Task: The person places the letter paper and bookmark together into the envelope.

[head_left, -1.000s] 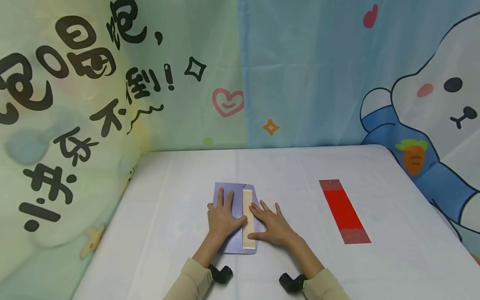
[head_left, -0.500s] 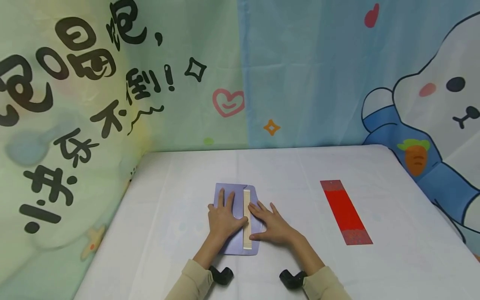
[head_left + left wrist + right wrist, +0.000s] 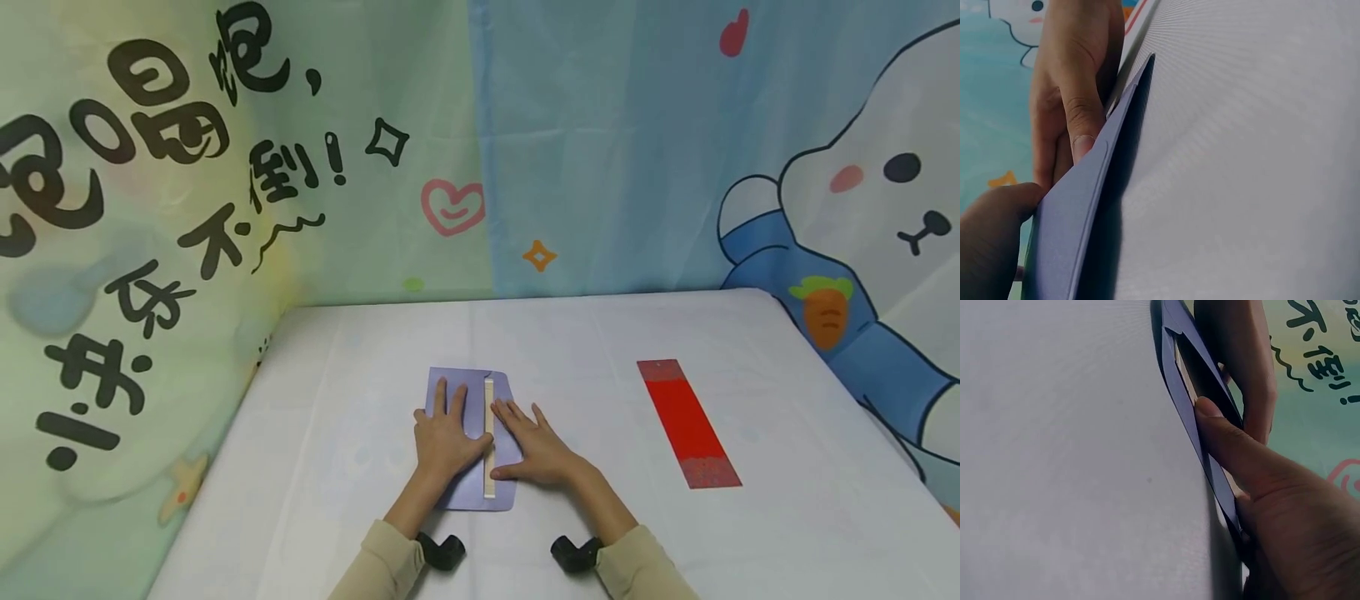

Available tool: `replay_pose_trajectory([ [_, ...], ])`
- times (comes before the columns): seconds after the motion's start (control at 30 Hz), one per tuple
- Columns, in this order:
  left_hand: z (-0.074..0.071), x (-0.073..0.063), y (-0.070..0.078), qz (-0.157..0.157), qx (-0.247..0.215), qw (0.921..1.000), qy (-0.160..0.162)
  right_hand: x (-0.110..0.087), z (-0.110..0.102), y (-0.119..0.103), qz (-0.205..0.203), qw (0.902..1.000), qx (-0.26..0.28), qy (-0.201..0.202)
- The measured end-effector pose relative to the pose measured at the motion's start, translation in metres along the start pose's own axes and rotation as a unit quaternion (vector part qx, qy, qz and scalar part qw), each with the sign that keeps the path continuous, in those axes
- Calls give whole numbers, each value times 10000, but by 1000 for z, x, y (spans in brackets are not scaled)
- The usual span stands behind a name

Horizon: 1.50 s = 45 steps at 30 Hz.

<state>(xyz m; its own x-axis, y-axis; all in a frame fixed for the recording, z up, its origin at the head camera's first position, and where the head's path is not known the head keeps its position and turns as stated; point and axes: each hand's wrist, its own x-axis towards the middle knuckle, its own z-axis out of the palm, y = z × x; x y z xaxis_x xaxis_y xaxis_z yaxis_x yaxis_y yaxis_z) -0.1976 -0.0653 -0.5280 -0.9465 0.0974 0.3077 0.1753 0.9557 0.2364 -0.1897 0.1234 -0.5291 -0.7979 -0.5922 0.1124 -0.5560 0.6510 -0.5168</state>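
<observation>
So the purple envelope (image 3: 474, 417) sits on the table right under both hands, long side pointing away from the person. The pale strip (image 3: 488, 423) runs the same way. Left hand (image 3: 446, 442) has its fingers spread out, resting on the envelope, not wrapped around anything. Right hand (image 3: 543, 446) comes in from the right, fingers pretty straight, tips and thumb right at the strip. White cloth on the table (image 3: 337, 417), red packet (image 3: 690, 425) well off to the right, cartoon curtain (image 3: 600, 167) behind.

L hand (image 3: 988, 234) & R hand (image 3: 1072, 65) touching purple paper pc (image 3: 1066, 219); dark shadow betw. it & wht tabletop (image 3: 1241, 156).
</observation>
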Motion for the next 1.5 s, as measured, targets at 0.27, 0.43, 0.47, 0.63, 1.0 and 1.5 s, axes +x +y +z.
replay_pose_trajectory([
  [0.27, 1, -2, 1, 35, 10, 10000, 55, -11, -1, -3, 159, 9978, -647, 14],
  [0.43, 1, -1, 0, 46, 60, 9999, 69, -10, -2, -5, 85, 9960, -875, 135],
  [0.47, 1, -1, 0, 54, 70, 9999, 81, -10, -3, -6, 88, 9958, -900, 147],
  [0.63, 1, 1, 0, 39, 50, 9999, 81, -9, -3, -6, 85, 9949, -980, 219],
  [1.0, 1, 0, 1, -94, 79, 9999, -84, -9, -3, -6, 119, 9953, -951, 148],
  [1.5, 3, 1, 2, -258, -156, 9995, 0, -10, -3, -6, 117, 9961, -858, 195],
])
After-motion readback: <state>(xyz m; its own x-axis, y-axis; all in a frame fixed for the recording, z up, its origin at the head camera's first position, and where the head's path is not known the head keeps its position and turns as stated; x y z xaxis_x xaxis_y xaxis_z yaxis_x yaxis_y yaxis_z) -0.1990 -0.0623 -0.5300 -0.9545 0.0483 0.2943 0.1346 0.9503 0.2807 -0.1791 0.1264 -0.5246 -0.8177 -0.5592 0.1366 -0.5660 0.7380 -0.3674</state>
